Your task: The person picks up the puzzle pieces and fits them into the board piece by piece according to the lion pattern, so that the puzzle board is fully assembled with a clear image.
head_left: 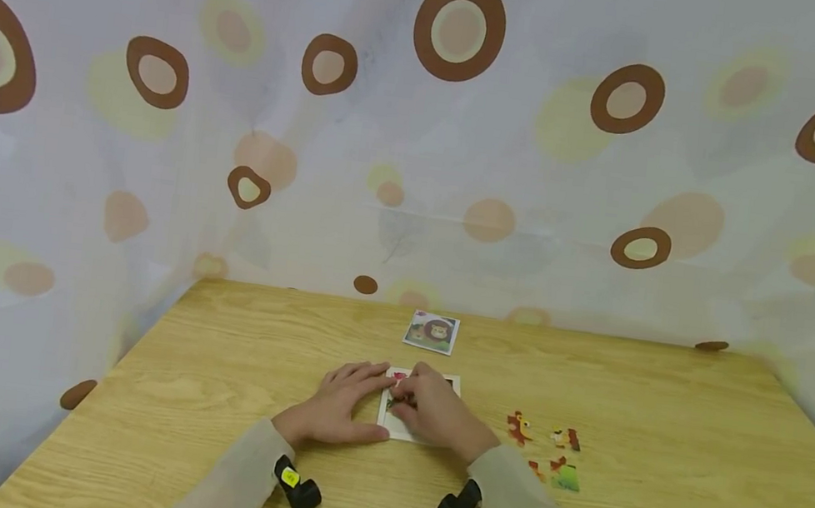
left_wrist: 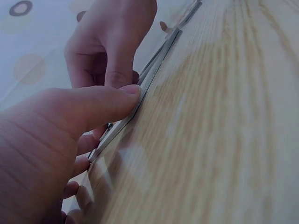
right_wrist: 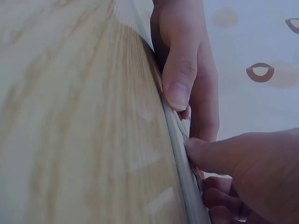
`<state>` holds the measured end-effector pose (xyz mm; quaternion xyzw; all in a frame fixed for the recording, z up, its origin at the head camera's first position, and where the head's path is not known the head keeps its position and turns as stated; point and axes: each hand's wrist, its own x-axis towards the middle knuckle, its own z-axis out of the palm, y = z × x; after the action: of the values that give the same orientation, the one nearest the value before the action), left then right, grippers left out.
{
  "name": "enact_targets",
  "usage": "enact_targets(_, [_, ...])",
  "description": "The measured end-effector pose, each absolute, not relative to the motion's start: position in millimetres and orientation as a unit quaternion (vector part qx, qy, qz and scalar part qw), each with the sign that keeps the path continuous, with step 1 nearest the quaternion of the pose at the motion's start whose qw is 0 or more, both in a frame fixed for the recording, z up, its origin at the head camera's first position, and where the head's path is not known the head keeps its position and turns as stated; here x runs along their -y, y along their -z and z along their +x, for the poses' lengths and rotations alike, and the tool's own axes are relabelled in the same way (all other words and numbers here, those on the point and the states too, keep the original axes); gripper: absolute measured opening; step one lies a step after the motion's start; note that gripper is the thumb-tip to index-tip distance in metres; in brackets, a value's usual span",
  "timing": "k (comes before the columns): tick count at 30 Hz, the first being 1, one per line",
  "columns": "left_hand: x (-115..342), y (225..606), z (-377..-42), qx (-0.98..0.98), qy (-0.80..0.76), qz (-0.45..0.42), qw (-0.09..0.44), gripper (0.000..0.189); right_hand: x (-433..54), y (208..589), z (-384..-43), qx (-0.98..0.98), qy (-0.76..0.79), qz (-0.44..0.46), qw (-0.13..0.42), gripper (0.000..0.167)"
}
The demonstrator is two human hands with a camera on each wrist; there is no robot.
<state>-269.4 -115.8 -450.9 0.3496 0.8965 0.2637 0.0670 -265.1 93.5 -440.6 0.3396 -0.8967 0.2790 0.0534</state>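
Observation:
In front of me lies a small white-rimmed puzzle board (head_left: 398, 433), partly covered by my hands. My left hand (head_left: 345, 406) rests along its left side, fingers spread and fairly straight; its thumb (left_wrist: 110, 105) touches the near edge of the board. Over the middle of the board is my right hand (head_left: 431, 408), fingers bent downward. Its thumb and fingers pinch a puzzle piece (head_left: 402, 399), mostly hidden beneath them. Pink and green picture parts show around the right fingertips. In the right wrist view, the right thumb (right_wrist: 210, 154) comes down just inside the board's rim.
A square picture card with a lion (head_left: 432, 333) lies beyond the board. Several loose puzzle pieces (head_left: 519, 428) are scattered on the wooden table (head_left: 655, 467) to the right, one of them green (head_left: 567, 476). A patterned curtain (head_left: 510, 148) hangs behind the table.

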Motion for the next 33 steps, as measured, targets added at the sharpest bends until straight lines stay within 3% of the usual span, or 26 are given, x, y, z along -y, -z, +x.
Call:
enact_targets(6, [115.0, 449.3, -270.9, -0.896, -0.260, 0.353, 0.074, 0.072, -97.9, 441.0, -265.8, 0.889, -0.278, 0.361, 0.050, 0.009])
enact_targets(19, [114.6, 447.7, -269.7, -0.901, -0.247, 0.345, 0.087, 0.071, -91.3, 445.8, -260.3, 0.911, -0.259, 0.315, 0.067, 0.017])
enact_targets(33, [113.4, 444.2, -270.3, -0.901, -0.243, 0.352, 0.078, 0.071, -88.4, 441.2, -259.5, 0.939, -0.283, 0.192, 0.026, 0.028])
